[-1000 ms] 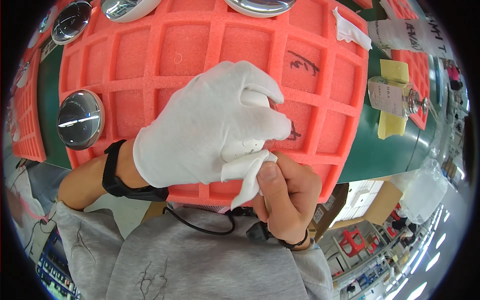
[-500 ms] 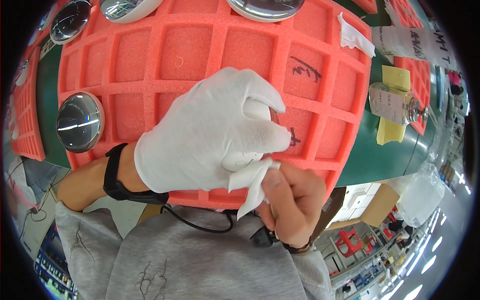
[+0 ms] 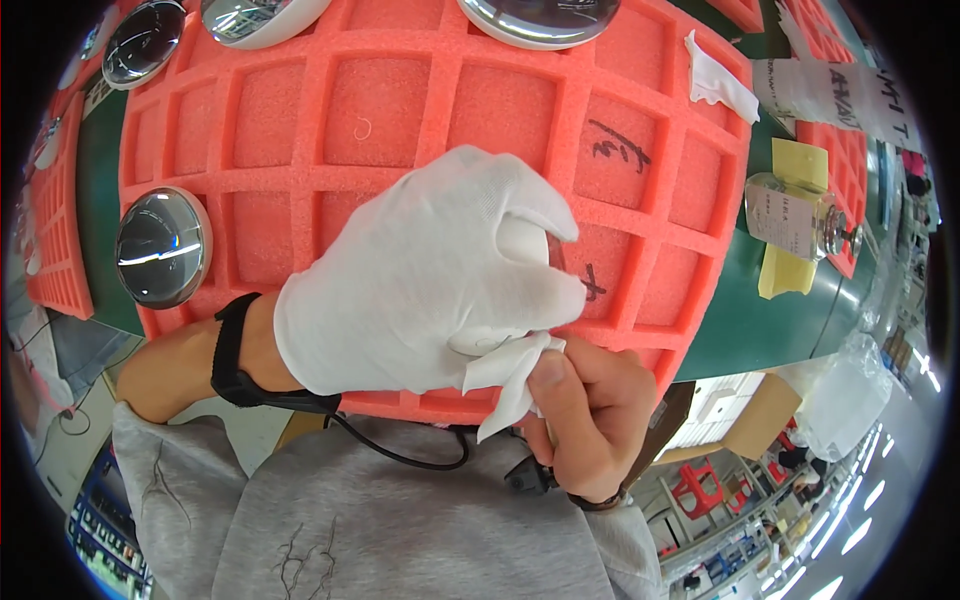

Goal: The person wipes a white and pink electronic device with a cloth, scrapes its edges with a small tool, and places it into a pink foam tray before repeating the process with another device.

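Observation:
My left hand [image 3: 430, 275], in a white glove, is closed over a round white piece [image 3: 480, 341]. Most of that piece is hidden under the glove; its white edge resembles the rims of the domed lenses nearby. My bare right hand [image 3: 597, 415] pinches a folded white wipe [image 3: 510, 378] between thumb and fingers, right against the piece's near edge. Both hands are over the near part of a pink foam tray [image 3: 310, 120] with square pockets. One glossy domed lens [image 3: 163, 247] with a white rim sits at the tray's left side.
More domed lenses [image 3: 540, 12] lie along the tray's far edge. A crumpled white wipe [image 3: 720, 82] rests at its far right corner. On the green table [image 3: 735, 325], a clear labelled bottle [image 3: 790, 217] stands beside yellow paper. An open cardboard box [image 3: 762, 412] is below the table's right edge.
Both hands and the tray sit slightly lower and further right in the picture. Less of the round piece shows beneath the glove. Each hand keeps its hold.

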